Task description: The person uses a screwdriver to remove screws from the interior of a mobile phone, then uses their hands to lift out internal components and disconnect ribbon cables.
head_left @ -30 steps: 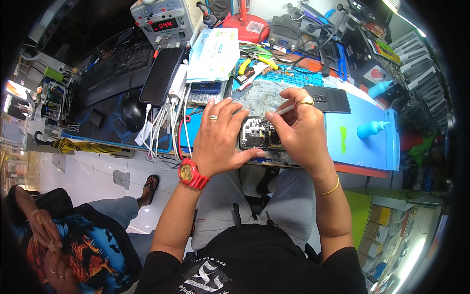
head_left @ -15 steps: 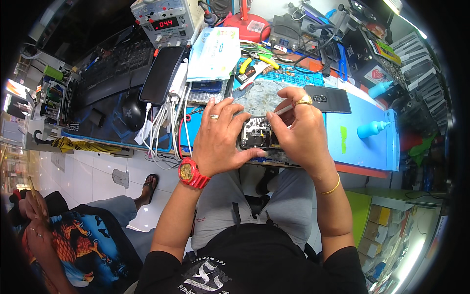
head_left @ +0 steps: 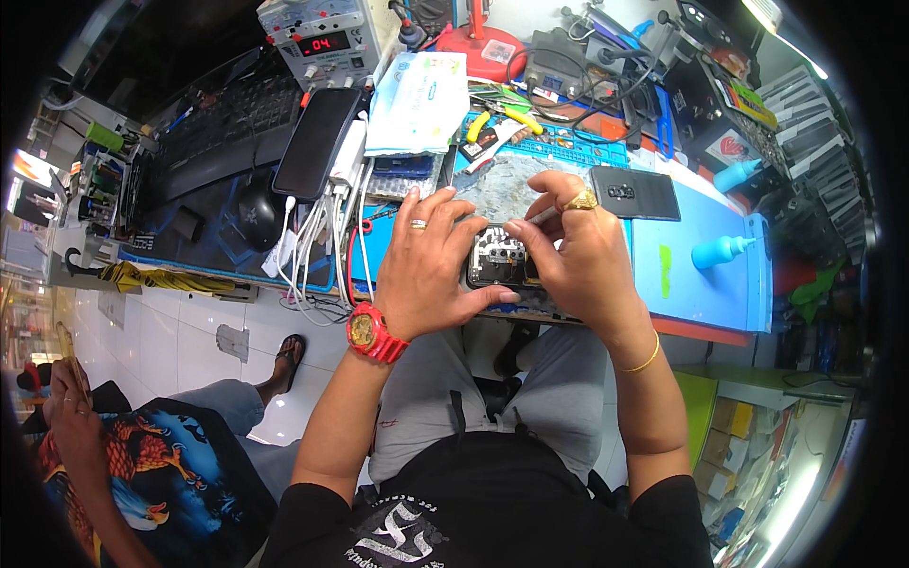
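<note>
An opened phone point(head_left: 497, 256) with exposed internal parts lies at the mat's front edge. My left hand point(head_left: 431, 270), with a red watch at the wrist, grips its left and lower edges between fingers and thumb. My right hand point(head_left: 578, 256) is curled over the phone's right part, pinching a thin pale tool point(head_left: 544, 216) whose tip is hidden by the thumb. Behind them is a worn grey mat area point(head_left: 511, 176). A dark phone point(head_left: 649, 194) lies face down to the upper right.
A power supply point(head_left: 322, 28), black phone point(head_left: 316, 144), white cables point(head_left: 308, 241), wipes pack point(head_left: 413, 104), yellow-handled pliers point(head_left: 521, 123) and blue bottles point(head_left: 718, 253) crowd around. A seated person point(head_left: 151, 483) is at lower left, monitor and keyboard upper left.
My right fingers and thumb have shifted slightly over the phone; my left hand keeps its grip. The other person's hands and arm have moved at the lower left.
</note>
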Motion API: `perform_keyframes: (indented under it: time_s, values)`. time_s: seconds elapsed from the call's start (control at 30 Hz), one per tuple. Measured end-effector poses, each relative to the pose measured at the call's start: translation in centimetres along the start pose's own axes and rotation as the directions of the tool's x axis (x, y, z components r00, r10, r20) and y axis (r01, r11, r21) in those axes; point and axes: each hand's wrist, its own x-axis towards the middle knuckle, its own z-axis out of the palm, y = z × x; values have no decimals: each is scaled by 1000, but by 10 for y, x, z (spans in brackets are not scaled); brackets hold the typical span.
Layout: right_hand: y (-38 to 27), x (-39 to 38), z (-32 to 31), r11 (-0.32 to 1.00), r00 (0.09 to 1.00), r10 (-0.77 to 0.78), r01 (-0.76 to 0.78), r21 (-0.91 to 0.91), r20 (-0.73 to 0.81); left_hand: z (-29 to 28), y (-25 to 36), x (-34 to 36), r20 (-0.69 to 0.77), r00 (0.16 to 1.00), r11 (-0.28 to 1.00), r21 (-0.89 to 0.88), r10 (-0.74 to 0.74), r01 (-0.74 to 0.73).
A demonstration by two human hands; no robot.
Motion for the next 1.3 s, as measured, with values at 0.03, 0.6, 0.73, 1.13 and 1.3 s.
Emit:
perform_keyframes:
  time_s: [0.03, 0.6, 0.73, 1.13, 1.3]
  values:
    - [1, -1, 0, 1000, 1000, -10, 10, 13, -22, 0, 0, 0, 0, 1000, 1000, 3, -1, 1]
    - [29, 5, 17, 952, 932, 294, -266, 151, -212, 3, 0, 3, 56, 998, 991, 131, 14, -21]
    - [28, 4, 17, 943, 921, 325, -298, 150, -214, 6, 0, 1, 68, 998, 987, 163, 1, -12]
    - [22, -3, 1, 931, 890, 352, -299, 210, -291, 5, 0, 4, 69, 997, 991, 132, -23, 13]
    - [16, -21, -20, 949, 901, 298, -246, 195, -315, 0, 2, 5, 60, 998, 995, 104, -18, 12]
